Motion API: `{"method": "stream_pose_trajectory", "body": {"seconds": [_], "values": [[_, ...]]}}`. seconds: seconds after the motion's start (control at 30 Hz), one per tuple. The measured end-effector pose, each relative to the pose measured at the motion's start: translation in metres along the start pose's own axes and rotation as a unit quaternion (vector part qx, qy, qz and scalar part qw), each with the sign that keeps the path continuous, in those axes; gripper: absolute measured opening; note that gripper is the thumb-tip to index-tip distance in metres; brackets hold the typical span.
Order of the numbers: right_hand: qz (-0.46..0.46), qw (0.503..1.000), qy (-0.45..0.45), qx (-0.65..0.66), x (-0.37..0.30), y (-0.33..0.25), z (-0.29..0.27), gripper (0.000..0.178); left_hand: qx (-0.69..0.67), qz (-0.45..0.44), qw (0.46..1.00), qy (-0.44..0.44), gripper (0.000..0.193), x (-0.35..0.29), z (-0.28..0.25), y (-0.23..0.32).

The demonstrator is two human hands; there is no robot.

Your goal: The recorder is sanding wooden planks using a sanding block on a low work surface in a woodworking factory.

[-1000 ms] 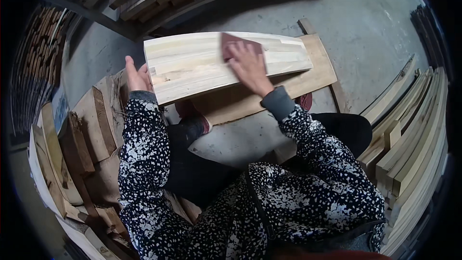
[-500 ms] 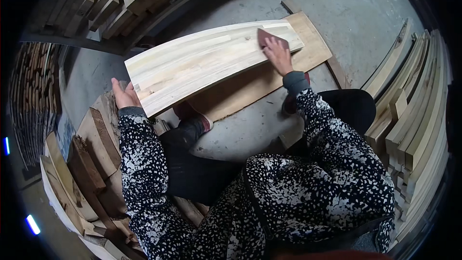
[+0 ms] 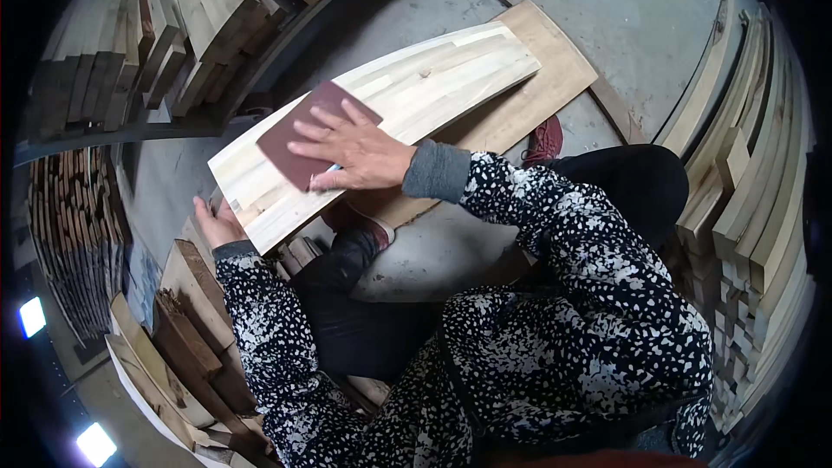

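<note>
A pale wooden board (image 3: 451,65), made of glued strips, slants across the view from near left to far right. On its nearer half lies a reddish-brown sheet of sandpaper (image 3: 286,143). My right hand (image 3: 360,156) presses flat on that sheet with its fingers spread. A small bluish-white spot shows by its thumb, too small to name. At the board's near left end, my left hand (image 3: 218,224) holds the edge; part of its fingers is hidden behind the wood. Beneath the pale board is a wider brown board (image 3: 555,61).
Stacked planks fill a shelf (image 3: 208,17) at the far left. Long strips of wood (image 3: 763,165) are piled on the right. Offcuts (image 3: 186,295) lie at the near left, close to my left arm. A narrow batten (image 3: 611,108) sticks out under the brown board.
My right hand has slid the sandpaper from the board's far right end toward its near left end. My left hand stays at the near end. The view has shifted slightly.
</note>
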State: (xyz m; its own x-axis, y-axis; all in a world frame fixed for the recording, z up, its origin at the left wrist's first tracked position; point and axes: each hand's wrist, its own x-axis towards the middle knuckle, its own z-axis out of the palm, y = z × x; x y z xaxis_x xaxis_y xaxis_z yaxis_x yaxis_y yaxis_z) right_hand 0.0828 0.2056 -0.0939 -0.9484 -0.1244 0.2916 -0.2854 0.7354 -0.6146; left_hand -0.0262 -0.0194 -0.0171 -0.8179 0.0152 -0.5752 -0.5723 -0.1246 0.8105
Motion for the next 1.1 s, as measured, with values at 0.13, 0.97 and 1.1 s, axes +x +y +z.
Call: {"method": "stream_pose_trajectory", "body": {"seconds": [0.13, 0.97, 1.1], "values": [[0.186, 0.979, 0.027, -0.084, -0.017, 0.112, -0.011, 0.063, 0.009, 0.023, 0.999, 0.035, 0.087, -0.014, 0.018, -0.005], [0.427, 0.896, 0.073, -0.095, -0.12, 0.317, -0.036, 0.064, 0.038, 0.016, 0.999, 0.033, 0.081, 0.016, -0.021, 0.011], [0.507, 0.857, 0.061, -0.072, -0.126, 0.293, -0.033, 0.069, 0.016, -0.014, 1.0, -0.006, 0.081, 0.015, -0.03, 0.018]]}}
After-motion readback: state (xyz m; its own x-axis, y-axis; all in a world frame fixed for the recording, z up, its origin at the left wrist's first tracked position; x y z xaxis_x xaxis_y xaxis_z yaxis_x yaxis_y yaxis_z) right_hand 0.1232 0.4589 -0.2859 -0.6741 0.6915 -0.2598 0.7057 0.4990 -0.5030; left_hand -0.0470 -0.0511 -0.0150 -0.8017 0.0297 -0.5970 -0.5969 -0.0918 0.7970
